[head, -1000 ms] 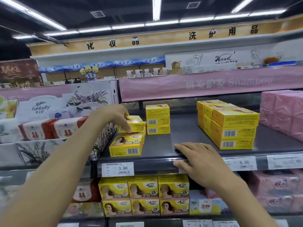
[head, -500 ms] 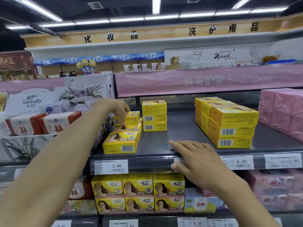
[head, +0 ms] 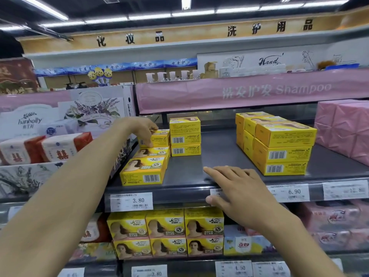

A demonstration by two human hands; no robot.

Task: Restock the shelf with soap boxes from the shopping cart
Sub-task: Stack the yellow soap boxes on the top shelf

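**Counted From the Left**

On the shelf, three yellow boxes are lined up at left. The rear soap box is grasped by the left hand. Just beside it, a stack of three is set. The right hand is laid flat, fingers straight, on the shelf lip. Further right, a block is piled three high.

Shelf layout
Box row left; three-box stack beside its rear; large stack well right; wrapped packs far right.
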